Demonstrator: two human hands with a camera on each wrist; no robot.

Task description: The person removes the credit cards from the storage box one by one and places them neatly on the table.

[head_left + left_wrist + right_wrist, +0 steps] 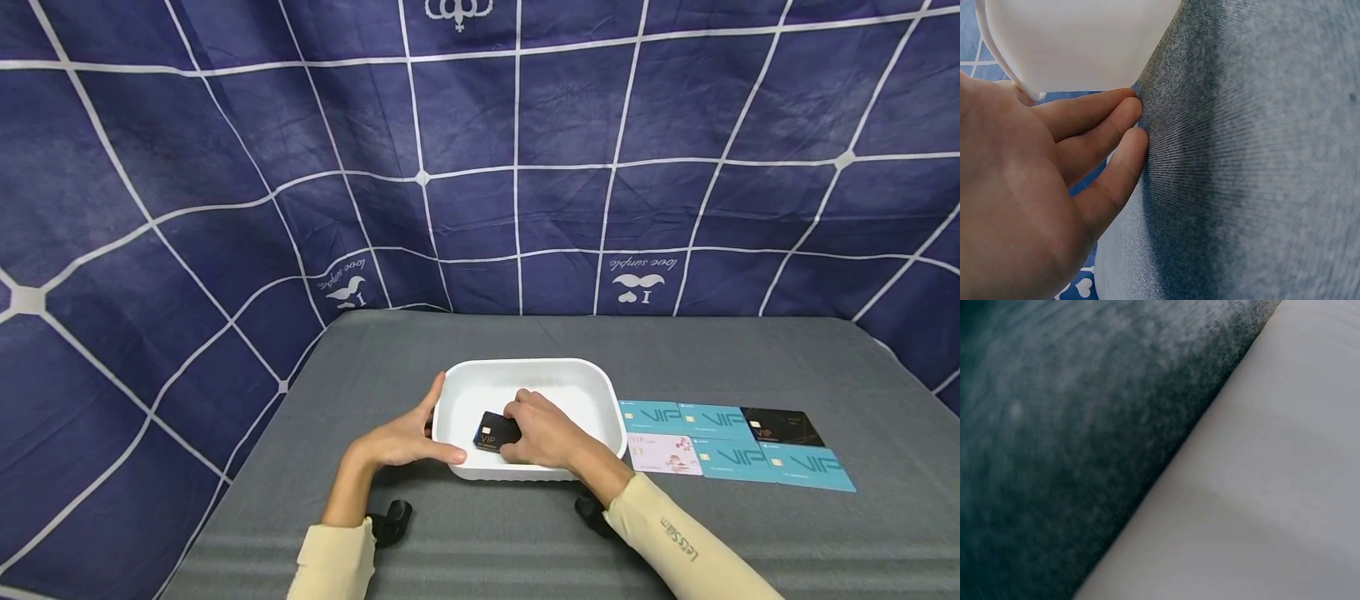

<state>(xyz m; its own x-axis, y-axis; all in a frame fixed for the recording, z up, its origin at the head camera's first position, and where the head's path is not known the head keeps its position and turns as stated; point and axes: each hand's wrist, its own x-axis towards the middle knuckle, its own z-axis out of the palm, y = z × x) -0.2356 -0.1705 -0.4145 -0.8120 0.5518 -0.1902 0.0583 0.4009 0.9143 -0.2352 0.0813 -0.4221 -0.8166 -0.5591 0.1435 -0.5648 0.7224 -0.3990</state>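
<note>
My right hand (546, 429) reaches into a white tray (592, 392) and pinches a black VIP card (495, 429) by its right side. A blue edge shows beneath this card; how many cards lie under it is hidden. At the tray's left end my left hand (401, 437) rests against the outside, its thumb at the front rim and its index finger along the left rim. In the left wrist view the other fingers (1104, 125) are loosely extended, tips by the tray's lower edge and the grey cloth. The right wrist view shows only tray wall and cloth.
To the tray's right, cards lie in two rows: several teal VIP cards (738, 458), a pink card (665, 454) and another black card (782, 427). Grey cloth (465, 533) covers the table. A blue curtain with white lines (562, 208) hangs behind and at the left.
</note>
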